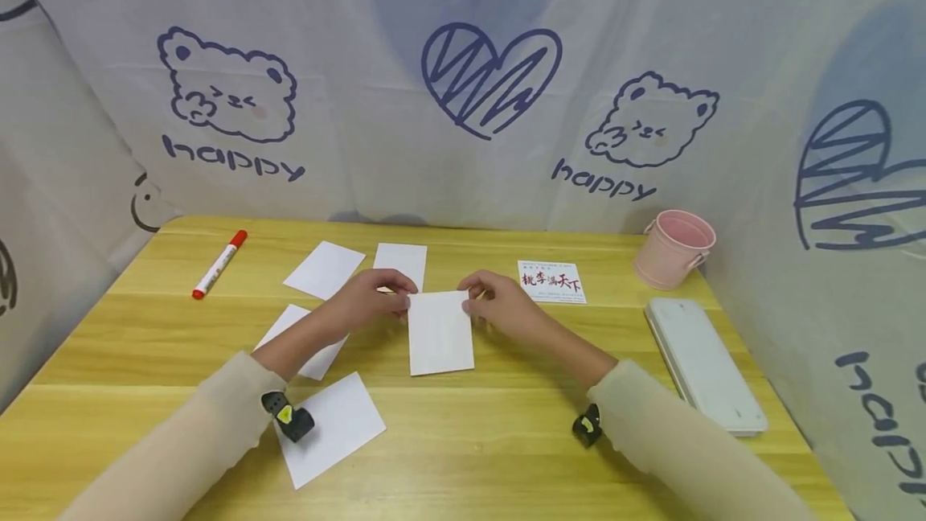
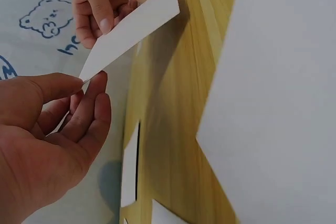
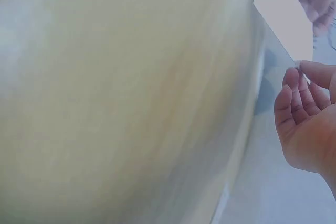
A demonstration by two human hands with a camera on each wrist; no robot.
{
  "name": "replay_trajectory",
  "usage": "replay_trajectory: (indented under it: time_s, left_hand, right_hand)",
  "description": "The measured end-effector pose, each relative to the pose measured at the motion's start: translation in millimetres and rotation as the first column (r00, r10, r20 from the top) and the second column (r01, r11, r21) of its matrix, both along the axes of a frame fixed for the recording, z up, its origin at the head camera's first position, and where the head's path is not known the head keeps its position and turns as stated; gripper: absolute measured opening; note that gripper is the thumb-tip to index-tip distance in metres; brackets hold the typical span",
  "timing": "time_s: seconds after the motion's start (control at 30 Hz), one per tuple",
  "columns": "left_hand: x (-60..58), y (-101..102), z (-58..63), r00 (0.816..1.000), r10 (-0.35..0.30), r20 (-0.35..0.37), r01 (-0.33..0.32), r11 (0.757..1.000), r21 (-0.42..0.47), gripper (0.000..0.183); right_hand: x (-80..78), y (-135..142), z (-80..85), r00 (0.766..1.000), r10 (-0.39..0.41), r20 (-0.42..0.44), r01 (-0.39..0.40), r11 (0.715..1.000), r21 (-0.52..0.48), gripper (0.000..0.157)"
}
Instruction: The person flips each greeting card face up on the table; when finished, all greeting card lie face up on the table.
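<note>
Both hands hold one blank white card by its two far corners, over the middle of the table. My left hand pinches the far left corner between thumb and fingers; in the left wrist view that hand shows the thumb on the card's edge. At the far right corner, my right hand pinches likewise. In the right wrist view the card slants up from the right hand's fingertips. The card is raised off the wood in the left wrist view, its shadow falling on the tabletop.
Several blank white cards, one a near-left card, lie around the left arm. A red-capped marker lies far left. Right of the hands are a card with red characters, a pink bucket and a white case. A printed curtain backs the table.
</note>
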State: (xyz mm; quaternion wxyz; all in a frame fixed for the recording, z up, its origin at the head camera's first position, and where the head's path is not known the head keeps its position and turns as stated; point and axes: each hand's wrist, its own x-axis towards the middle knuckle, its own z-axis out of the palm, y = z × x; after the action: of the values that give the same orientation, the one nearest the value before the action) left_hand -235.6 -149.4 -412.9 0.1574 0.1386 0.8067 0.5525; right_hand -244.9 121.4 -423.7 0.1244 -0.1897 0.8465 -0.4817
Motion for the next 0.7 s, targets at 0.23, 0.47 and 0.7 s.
replay_trajectory:
  time_s: [0.23, 0.47, 0.7]
  left_hand:
    - [15.1, 6, 16.4, 1.000, 0.010, -0.024, -0.008, 0.998, 0.069, 0.022]
    - [29.7, 13, 30.1, 0.998, -0.024, -0.057, 0.029, 0.996, 0.090, 0.024]
    - [36.1, 15, 27.9, 0.998, -0.052, -0.019, 0.054, 0.990, 0.127, 0.025]
  right_hand:
    - [17.3, 15, 19.5, 0.999, 0.014, -0.052, -0.018, 0.996, -0.086, 0.026]
    - [37.6, 30, 34.4, 0.994, 0.039, -0.102, -0.051, 0.992, -0.111, 0.028]
    - [49.5, 46, 39.7, 0.976, 0.134, -0.171, -0.153, 0.983, -0.106, 0.018]
